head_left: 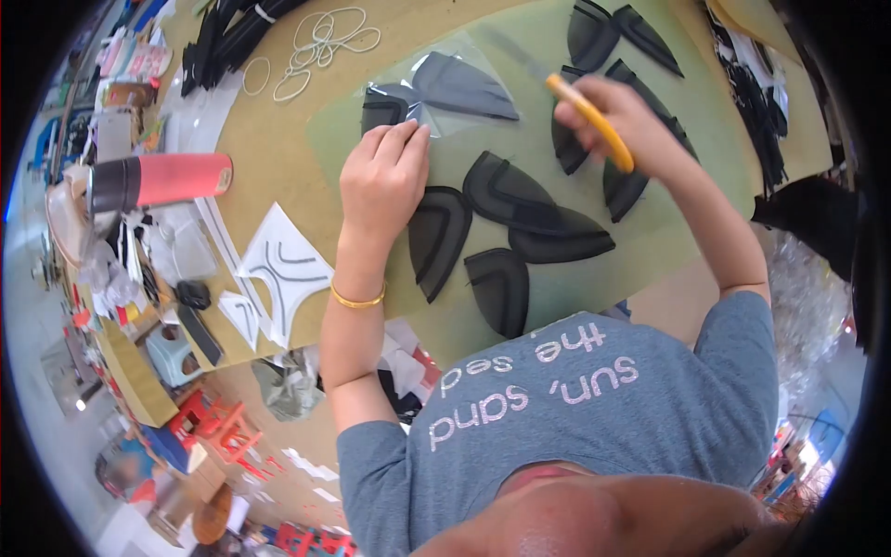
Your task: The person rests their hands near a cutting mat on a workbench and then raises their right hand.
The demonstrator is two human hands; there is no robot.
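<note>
My left hand rests on the table with its fingers drawn together at the edge of a clear plastic sheet. Under or inside that sheet lies a dark mesh piece, and another dark piece shows by my fingertips. Raised over the right of the mat, my right hand grips a tool with an orange-yellow handle. Its front end is blurred, so its kind is unclear. Several black curved mesh pieces lie near my hands, some overlapping, and more are partly hidden below my right hand.
A greenish mat covers part of the table. White cord and black strips lie at the far left. A red and black bottle and white paper patterns are on the left; black strips hang at right.
</note>
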